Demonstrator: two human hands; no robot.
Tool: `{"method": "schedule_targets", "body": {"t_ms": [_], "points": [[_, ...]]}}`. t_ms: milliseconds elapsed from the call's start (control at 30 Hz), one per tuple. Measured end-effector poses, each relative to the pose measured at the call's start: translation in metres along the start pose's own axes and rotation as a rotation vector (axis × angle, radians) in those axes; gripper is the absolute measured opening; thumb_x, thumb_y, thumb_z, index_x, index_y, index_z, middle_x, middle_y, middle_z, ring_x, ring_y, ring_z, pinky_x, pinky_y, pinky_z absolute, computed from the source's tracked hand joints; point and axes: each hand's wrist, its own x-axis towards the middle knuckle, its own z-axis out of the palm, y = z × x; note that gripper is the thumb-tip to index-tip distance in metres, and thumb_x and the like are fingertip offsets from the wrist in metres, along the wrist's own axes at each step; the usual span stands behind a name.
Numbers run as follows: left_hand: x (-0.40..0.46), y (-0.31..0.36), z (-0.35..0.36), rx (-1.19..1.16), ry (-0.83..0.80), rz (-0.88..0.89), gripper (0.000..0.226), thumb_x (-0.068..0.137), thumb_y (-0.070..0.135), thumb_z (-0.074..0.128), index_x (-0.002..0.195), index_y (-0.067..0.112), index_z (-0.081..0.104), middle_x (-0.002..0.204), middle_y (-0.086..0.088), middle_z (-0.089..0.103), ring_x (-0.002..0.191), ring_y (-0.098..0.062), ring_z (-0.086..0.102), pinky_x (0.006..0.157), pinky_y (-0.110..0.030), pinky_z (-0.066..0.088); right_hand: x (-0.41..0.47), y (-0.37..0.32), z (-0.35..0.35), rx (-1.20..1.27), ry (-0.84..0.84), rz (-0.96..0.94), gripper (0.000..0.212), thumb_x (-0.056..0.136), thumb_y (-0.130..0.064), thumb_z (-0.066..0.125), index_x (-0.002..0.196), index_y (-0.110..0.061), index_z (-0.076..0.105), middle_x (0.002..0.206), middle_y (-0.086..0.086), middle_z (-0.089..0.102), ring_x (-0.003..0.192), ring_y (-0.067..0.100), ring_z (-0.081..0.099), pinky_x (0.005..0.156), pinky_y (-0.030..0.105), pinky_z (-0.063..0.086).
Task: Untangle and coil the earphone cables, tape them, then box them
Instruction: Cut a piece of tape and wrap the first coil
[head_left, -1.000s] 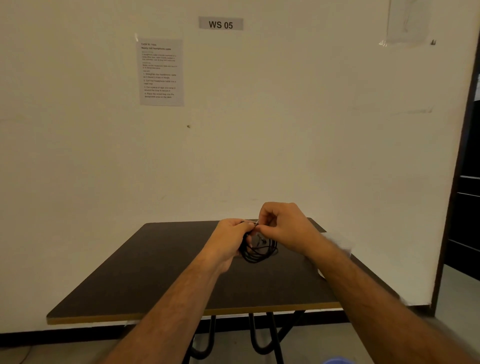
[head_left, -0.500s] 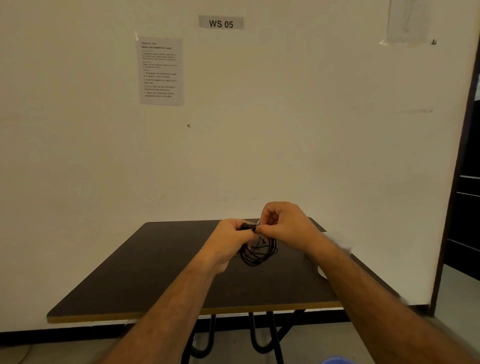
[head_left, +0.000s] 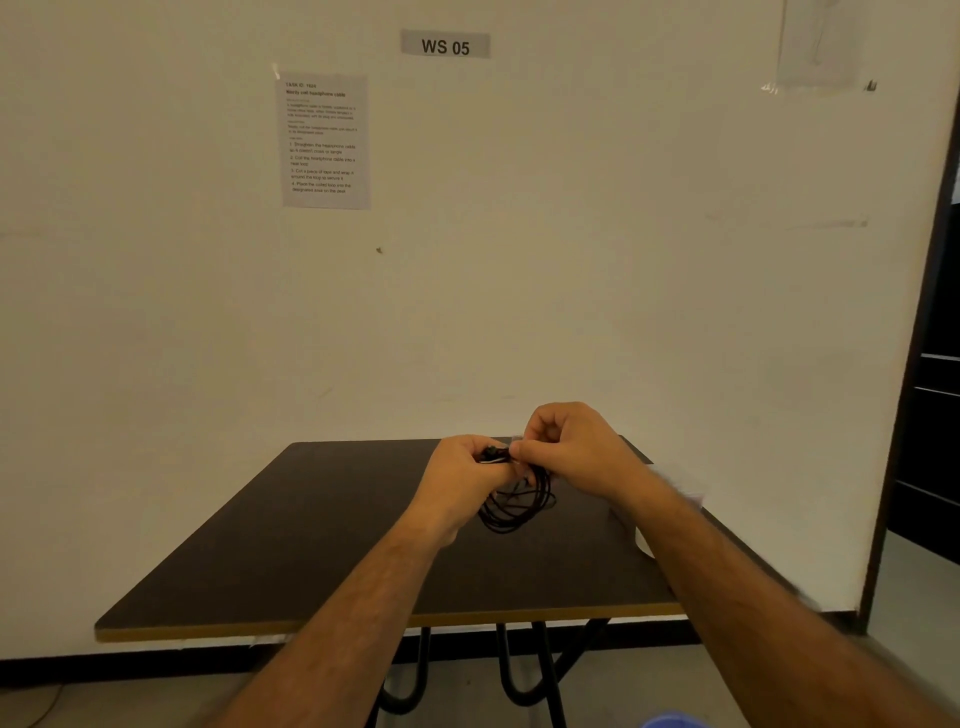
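Coil (head_left: 519, 501) lower; hands (head_left: 566, 447) pinching.

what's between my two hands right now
In the head view, the top of the coiled black earphone cable sits between the left hand and right hand; both pinch it there.

Dark table (head_left: 291, 530); wall sign (head_left: 445, 45) "WS 05"; instruction sheet (head_left: 325, 141), print barely legible.

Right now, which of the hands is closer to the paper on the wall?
Left. The left hand sits below the paper; the right hand is farther right.
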Motion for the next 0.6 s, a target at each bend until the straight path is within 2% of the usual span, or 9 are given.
{"method": "schedule_targets", "body": {"t_ms": [100, 233, 300, 500, 600], "points": [[-0.001, 0.001, 0.0, -0.065, -0.014, -0.006, 0.009, 0.082, 0.005, 0.074, 0.089, 0.008, 0.076, 0.082, -0.01, 0.076, 0.071, -0.009, 0.067, 0.061, -0.017, 0.048, 0.001, -0.002, 0.002, 0.006, 0.035, 0.025, 0.019, 0.083, -0.026, 0.074, 0.075, -0.011, 0.067, 0.067, 0.007, 0.072, 0.065, 0.025, 0.069, 0.066, 0.042, 0.058], [-0.002, 0.001, -0.002, -0.137, -0.033, 0.029, 0.01, 0.086, 0.005, 0.07, 0.092, 0.009, 0.077, 0.087, -0.009, 0.077, 0.087, -0.02, 0.072, 0.076, -0.024, 0.057, 0.001, -0.006, 0.003, 0.089, 0.046, 0.086, 0.02, 0.083, -0.022, 0.075, 0.076, -0.005, 0.068, 0.066, 0.01, 0.072, 0.065, 0.029, 0.071, 0.067, 0.044, 0.06], [-0.003, 0.002, -0.001, -0.174, -0.022, 0.048, 0.012, 0.088, 0.006, 0.068, 0.094, 0.013, 0.076, 0.088, -0.008, 0.077, 0.089, -0.018, 0.073, 0.075, -0.022, 0.055, 0.001, -0.009, 0.002, 0.132, 0.05, 0.119, 0.02, 0.082, -0.02, 0.075, 0.077, -0.001, 0.069, 0.066, 0.012, 0.073, 0.067, 0.034, 0.071, 0.068, 0.047, 0.059], [-0.001, 0.002, -0.002, -0.166, 0.003, 0.067, 0.016, 0.088, 0.007, 0.069, 0.099, 0.016, 0.076, 0.091, -0.006, 0.077, 0.094, -0.019, 0.072, 0.088, -0.032, 0.055, -0.001, -0.016, 0.002, 0.203, 0.048, 0.165, 0.026, 0.087, -0.017, 0.072, 0.082, 0.008, 0.066, 0.068, 0.015, 0.072, 0.059, 0.022, 0.071, 0.066, 0.044, 0.06], [-0.002, 0.002, -0.003, -0.165, -0.001, 0.056, 0.017, 0.087, 0.005, 0.07, 0.096, 0.018, 0.076, 0.09, -0.004, 0.078, 0.092, -0.016, 0.073, 0.082, -0.027, 0.055, 0.0, -0.016, 0.002, 0.202, 0.06, 0.195, 0.035, 0.091, -0.021, 0.068, 0.083, 0.013, 0.061, 0.071, 0.023, 0.071, 0.059, 0.025, 0.073, 0.06, 0.04, 0.06]]}}
